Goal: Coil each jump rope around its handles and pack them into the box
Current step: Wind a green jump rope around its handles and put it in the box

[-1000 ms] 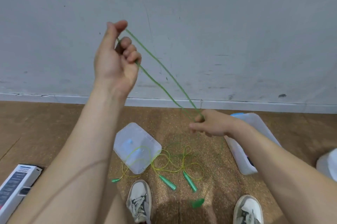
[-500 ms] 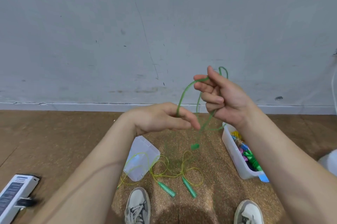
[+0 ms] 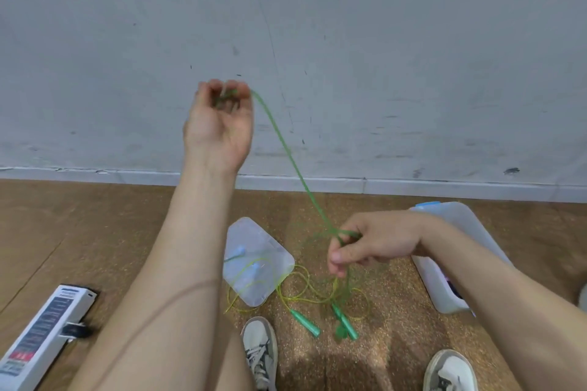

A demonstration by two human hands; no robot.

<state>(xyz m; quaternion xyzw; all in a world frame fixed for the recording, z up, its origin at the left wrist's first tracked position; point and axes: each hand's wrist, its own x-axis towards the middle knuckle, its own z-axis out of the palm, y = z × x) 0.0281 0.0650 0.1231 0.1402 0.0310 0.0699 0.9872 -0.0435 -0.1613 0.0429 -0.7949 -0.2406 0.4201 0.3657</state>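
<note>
A green jump rope (image 3: 286,149) stretches taut from my raised left hand (image 3: 219,123) down to my right hand (image 3: 371,244). My left hand grips a bunch of the green cord in its curled fingers, in front of the wall. My right hand pinches the cord lower down, and the rest hangs blurred toward the floor. A second, yellow-green jump rope (image 3: 305,292) with two green handles (image 3: 306,324) lies loose on the floor. The clear plastic box (image 3: 444,282) stands at the right, partly behind my right forearm.
The box's clear lid (image 3: 257,260) lies flat on the brown floor, under part of the yellow-green cord. A white carton (image 3: 41,333) lies at the lower left. My two shoes (image 3: 260,349) are at the bottom edge. A grey wall is close ahead.
My left hand has risen from in front of my chest to up against the wall, drawing the green cord taut. My right hand has dropped from shoulder height to just above the floor.
</note>
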